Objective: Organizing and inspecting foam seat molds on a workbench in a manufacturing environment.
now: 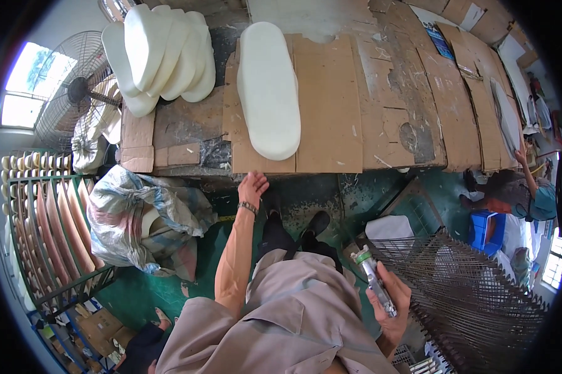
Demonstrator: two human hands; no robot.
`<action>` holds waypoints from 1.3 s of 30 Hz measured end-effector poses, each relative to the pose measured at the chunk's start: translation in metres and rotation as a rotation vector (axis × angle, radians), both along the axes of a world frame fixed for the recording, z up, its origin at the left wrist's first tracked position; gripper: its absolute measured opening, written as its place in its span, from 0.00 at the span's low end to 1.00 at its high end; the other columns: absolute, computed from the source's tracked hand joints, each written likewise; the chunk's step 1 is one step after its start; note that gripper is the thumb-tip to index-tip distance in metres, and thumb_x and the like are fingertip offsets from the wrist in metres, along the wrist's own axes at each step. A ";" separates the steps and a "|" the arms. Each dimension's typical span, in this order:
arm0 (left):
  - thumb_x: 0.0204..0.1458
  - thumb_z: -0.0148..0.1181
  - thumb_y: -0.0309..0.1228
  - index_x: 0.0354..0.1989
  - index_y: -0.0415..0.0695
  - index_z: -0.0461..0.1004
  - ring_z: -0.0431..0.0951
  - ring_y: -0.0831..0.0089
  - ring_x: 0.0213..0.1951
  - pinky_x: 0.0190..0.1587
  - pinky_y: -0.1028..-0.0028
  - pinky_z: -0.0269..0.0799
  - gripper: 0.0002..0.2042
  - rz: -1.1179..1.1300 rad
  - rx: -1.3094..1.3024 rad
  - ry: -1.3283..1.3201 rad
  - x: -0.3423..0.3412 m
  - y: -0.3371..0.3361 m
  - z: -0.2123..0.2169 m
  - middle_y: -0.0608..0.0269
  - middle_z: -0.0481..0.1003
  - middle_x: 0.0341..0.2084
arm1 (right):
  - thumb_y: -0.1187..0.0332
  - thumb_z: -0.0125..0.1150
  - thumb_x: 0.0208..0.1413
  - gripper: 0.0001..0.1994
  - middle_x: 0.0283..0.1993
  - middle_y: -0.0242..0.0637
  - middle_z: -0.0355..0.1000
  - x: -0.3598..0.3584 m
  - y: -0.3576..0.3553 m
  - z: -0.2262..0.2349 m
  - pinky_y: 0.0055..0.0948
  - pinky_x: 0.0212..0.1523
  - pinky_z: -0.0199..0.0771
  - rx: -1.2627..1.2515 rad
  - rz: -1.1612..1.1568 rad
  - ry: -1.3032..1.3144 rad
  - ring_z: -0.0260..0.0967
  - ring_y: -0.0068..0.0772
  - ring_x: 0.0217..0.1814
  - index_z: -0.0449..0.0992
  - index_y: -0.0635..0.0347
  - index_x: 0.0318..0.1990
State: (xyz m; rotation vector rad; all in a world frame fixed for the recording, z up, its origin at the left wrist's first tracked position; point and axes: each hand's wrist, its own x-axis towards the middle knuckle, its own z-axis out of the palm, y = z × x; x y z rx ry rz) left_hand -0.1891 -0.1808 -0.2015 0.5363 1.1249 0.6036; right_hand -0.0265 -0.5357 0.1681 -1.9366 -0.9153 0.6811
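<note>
A long cream foam slab (268,93), shaped like an oversized shoe insole, lies flat on a sheet of cardboard (331,106) on the worktable. Just off the table's near edge, below the slab, hovers my left hand (254,188). Its fingers are loosely bent and apart, holding nothing, and a dark bracelet circles the wrist. At the lower right my right hand (392,299) is wrapped around a silver metal hand tool with a green collar (374,277). The tool points up and to the left, away from the slab. Its exact kind is hard to make out.
Similar foam slabs (168,53) overlap in a pile at the table's far left. A wire fan (78,90), a rack (56,218) and a woven sack (150,218) stand left. Dark metal racking (461,287) is close on my right. Another person (518,193) works far right.
</note>
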 end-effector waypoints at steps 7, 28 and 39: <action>0.67 0.49 0.45 0.60 0.39 0.66 0.75 0.64 0.52 0.55 0.58 0.73 0.23 0.132 -0.042 -0.065 0.050 0.036 -0.001 0.57 0.74 0.51 | 0.74 0.69 0.48 0.26 0.36 0.46 0.76 0.003 -0.002 0.003 0.28 0.36 0.73 -0.033 -0.105 -0.032 0.74 0.34 0.33 0.75 0.70 0.57; 0.55 0.68 0.34 0.65 0.43 0.63 0.73 0.71 0.58 0.59 0.67 0.73 0.30 0.173 0.163 -0.624 0.089 0.066 0.115 0.63 0.73 0.56 | 0.69 0.58 0.63 0.25 0.35 0.34 0.72 0.008 0.106 -0.010 0.27 0.40 0.72 0.187 -0.014 -0.070 0.69 0.24 0.36 0.66 0.72 0.65; 0.52 0.71 0.35 0.65 0.43 0.63 0.71 0.68 0.61 0.63 0.63 0.69 0.33 0.556 0.438 -0.805 -0.096 0.047 0.164 0.63 0.71 0.59 | 0.73 0.62 0.61 0.18 0.39 0.42 0.77 -0.017 0.201 0.012 0.32 0.43 0.74 0.016 0.366 -0.147 0.74 0.35 0.40 0.74 0.68 0.58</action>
